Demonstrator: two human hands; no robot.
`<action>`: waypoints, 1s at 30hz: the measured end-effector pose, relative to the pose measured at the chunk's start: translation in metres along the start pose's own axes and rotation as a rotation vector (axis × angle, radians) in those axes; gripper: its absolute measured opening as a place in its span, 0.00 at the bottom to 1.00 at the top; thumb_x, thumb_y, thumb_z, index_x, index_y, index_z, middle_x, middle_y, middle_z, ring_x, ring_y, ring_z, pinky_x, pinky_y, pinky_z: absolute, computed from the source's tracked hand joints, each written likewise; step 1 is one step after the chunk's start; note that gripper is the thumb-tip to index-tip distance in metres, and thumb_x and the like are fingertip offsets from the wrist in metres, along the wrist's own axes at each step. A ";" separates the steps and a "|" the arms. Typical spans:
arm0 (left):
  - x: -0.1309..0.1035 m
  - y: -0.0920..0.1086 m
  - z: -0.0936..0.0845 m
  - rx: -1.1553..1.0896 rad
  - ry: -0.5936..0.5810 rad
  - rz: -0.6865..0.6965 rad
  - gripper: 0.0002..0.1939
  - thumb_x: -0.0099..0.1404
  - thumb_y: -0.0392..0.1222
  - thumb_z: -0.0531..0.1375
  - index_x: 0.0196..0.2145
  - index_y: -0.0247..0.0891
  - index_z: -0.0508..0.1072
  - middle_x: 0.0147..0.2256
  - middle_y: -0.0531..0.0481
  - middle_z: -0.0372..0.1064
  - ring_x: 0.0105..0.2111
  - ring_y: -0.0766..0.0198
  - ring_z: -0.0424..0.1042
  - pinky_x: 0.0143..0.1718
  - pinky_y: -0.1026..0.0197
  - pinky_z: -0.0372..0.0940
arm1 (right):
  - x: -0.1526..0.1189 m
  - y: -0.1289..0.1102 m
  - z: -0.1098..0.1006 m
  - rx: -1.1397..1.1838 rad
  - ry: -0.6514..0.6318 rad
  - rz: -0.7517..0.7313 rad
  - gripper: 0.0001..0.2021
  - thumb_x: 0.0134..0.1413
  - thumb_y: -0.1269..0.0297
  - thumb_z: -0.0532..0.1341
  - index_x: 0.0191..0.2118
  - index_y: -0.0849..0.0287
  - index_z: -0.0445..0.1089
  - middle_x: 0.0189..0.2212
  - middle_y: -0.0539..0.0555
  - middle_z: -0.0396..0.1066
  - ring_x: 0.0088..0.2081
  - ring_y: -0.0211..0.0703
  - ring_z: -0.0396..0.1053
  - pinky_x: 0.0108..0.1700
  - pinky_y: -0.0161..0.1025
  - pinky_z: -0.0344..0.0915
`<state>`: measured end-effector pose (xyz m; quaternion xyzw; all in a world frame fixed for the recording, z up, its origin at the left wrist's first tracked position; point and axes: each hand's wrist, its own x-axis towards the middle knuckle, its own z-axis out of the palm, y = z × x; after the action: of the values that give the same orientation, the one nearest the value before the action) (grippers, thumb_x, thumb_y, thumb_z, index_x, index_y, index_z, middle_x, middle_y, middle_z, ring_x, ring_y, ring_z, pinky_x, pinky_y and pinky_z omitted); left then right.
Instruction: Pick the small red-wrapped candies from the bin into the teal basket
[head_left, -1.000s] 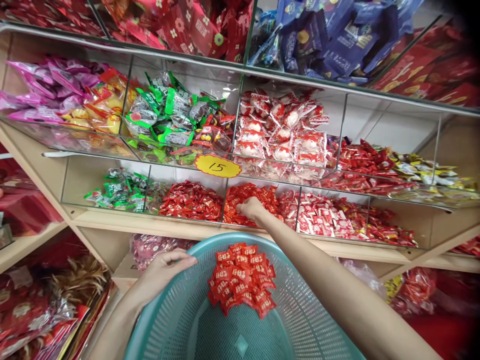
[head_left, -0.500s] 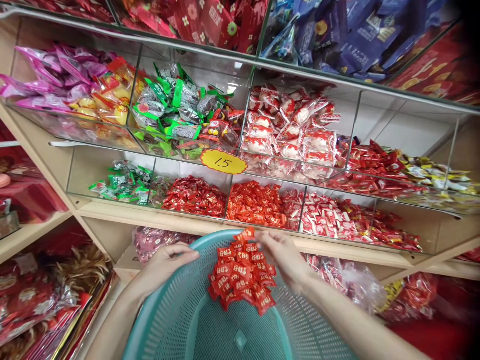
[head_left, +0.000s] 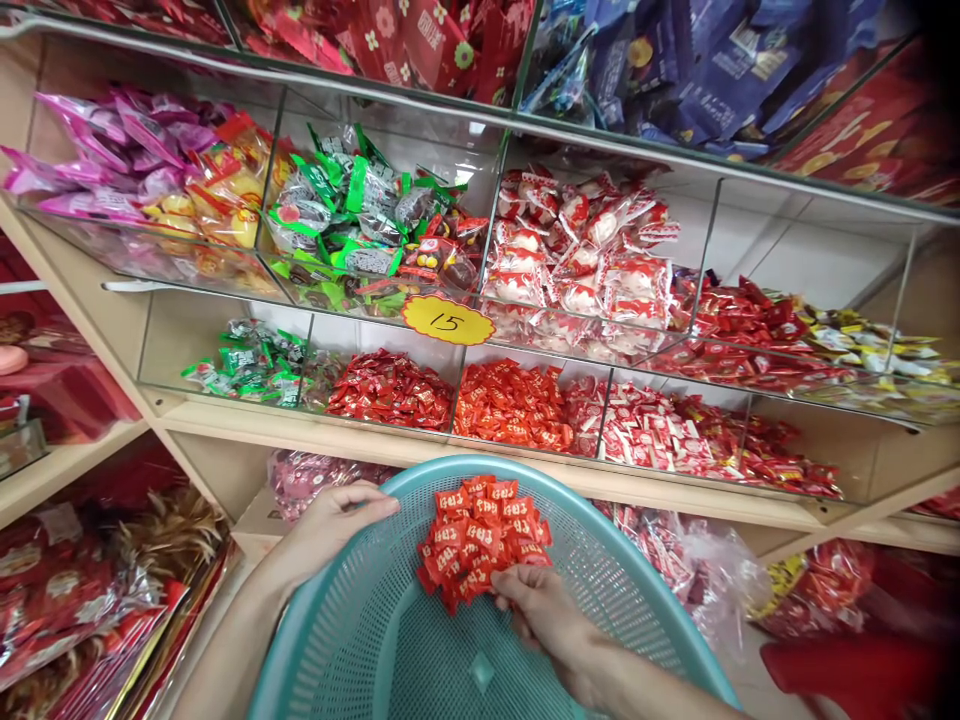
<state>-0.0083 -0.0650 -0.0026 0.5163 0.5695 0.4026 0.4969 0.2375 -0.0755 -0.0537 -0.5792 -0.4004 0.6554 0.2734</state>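
The rim of a teal perforated plastic basket (head_left: 592, 500) is held at its left side by my left hand (head_left: 341, 515), its thumb lying over the edge. Small red wrapped candies (head_left: 480, 530) with pale lettering sit in a heap against the basket's far inner wall. At the heap's lower right edge, my right hand (head_left: 536, 610) is closed, thumb and forefinger pinched on a red candy. Its other fingers curl underneath, partly hidden.
Beyond the basket, clear shelf bins hold red candies (head_left: 514, 405), darker red ones (head_left: 390, 392) and green-wrapped sweets (head_left: 251, 362). A yellow tag (head_left: 448, 320) reading 15 hangs above them. Bagged goods (head_left: 675, 560) lie below the wooden shelf edge (head_left: 720, 510).
My right hand has moved from the basket's far rim down to the near side of the candy heap. The candy raised at the rim is no longer there. My left hand has stayed put.
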 end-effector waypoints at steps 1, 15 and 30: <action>0.000 0.000 0.000 0.006 0.004 0.004 0.15 0.48 0.51 0.59 0.27 0.37 0.75 0.30 0.52 0.70 0.33 0.60 0.67 0.35 0.64 0.61 | 0.001 0.000 0.001 -0.005 -0.005 0.004 0.14 0.41 0.56 0.57 0.17 0.59 0.57 0.07 0.41 0.47 0.11 0.27 0.43 0.15 0.28 0.36; 0.001 -0.002 0.000 0.063 0.014 0.028 0.15 0.49 0.52 0.58 0.28 0.38 0.74 0.31 0.52 0.70 0.34 0.60 0.67 0.36 0.64 0.61 | -0.004 0.000 0.031 -0.013 -0.132 0.109 0.12 0.42 0.56 0.56 0.22 0.60 0.57 0.13 0.47 0.65 0.09 0.26 0.46 0.12 0.28 0.36; 0.003 -0.006 -0.001 0.045 0.003 0.061 0.13 0.50 0.49 0.58 0.28 0.38 0.75 0.30 0.53 0.70 0.33 0.62 0.67 0.35 0.64 0.60 | 0.013 -0.012 0.066 0.071 -0.120 0.067 0.11 0.47 0.61 0.52 0.20 0.61 0.58 0.10 0.45 0.61 0.09 0.25 0.46 0.13 0.27 0.36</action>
<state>-0.0102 -0.0627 -0.0089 0.5441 0.5632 0.4055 0.4716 0.1698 -0.0719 -0.0501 -0.5420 -0.3730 0.7114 0.2470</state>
